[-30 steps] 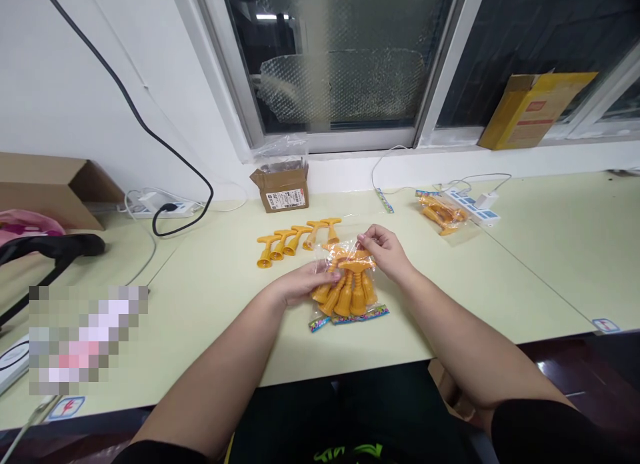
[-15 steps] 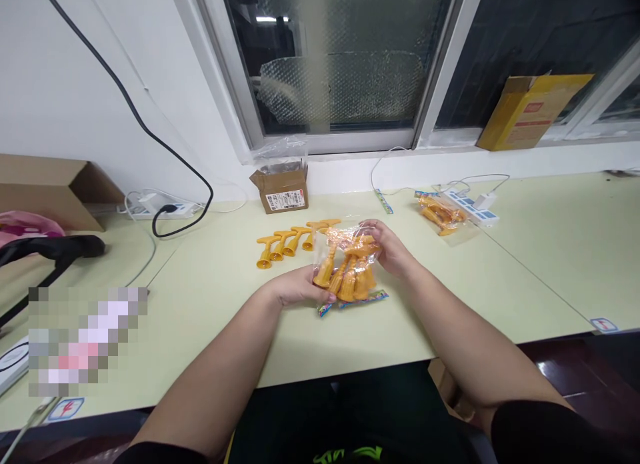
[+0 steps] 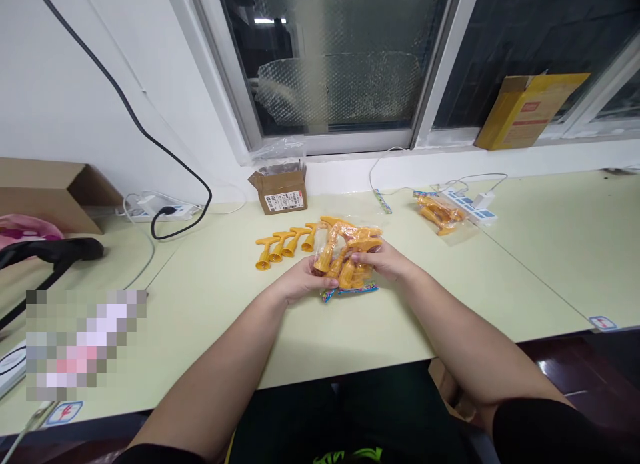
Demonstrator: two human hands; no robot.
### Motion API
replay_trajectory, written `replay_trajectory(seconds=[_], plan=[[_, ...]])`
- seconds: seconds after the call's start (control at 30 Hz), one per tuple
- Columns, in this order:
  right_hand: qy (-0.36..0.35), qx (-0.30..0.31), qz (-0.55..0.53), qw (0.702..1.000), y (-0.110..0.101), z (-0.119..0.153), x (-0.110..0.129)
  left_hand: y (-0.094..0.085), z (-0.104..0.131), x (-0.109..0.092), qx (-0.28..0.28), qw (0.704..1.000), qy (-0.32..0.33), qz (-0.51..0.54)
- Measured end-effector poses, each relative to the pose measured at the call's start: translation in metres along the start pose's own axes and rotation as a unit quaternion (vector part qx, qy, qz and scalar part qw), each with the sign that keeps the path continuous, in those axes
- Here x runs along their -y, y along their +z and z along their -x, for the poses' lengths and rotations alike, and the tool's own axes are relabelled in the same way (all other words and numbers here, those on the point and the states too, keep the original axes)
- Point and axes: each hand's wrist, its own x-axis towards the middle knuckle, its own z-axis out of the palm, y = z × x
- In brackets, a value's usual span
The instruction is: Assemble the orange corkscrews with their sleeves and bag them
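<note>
Clear bag [image 3: 345,237] of yellow T-handled pieces [image 3: 324,256]: being cupped between the left hand [image 3: 305,279] and the right hand [image 3: 392,260], over the tabletop [image 3: 350,344], with any contact underneath not showing. Probably supporting from two sides to stop the limp plastic and its contents from sagging. Curling the left hand halfway at the lower left, pressing with its thumb near the patterned strip [image 3: 359,289]; hiding its fingers behind the plastic. Curving the right hand partly closed, laying its thumb across the front, with fingers out of sight. Beyond the left hand, lying in a slanting row: loose matching pieces [image 3: 293,243], presumably spaced for easy viewing. Well right of the right hand, resting: second bag [image 3: 464,235].
</note>
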Motion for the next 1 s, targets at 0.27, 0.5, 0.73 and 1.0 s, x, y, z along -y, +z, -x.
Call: replay_trajectory(seconds=[0.27, 0.5, 0.73, 1.0], plan=[[0.035, -0.061, -0.037, 0.997, -0.002, -0.003, -0.002, -0.006, 0.0, 0.003, -0.062, 0.997, -0.01, 0.039], [0.051, -0.038, -0.073, 0.995, -0.002, -0.001, -0.008, -0.002, 0.0, 0.002, -0.042, 0.997, 0.062, -0.021], [0.031, -0.032, -0.065, 0.997, -0.002, -0.002, -0.012, 0.003, -0.005, 0.006, -0.078, 0.994, 0.069, -0.029], [0.018, -0.119, -0.021, 0.992, -0.009, -0.004, -0.003, -0.005, -0.003, 0.003, -0.111, 0.991, 0.037, -0.065]])
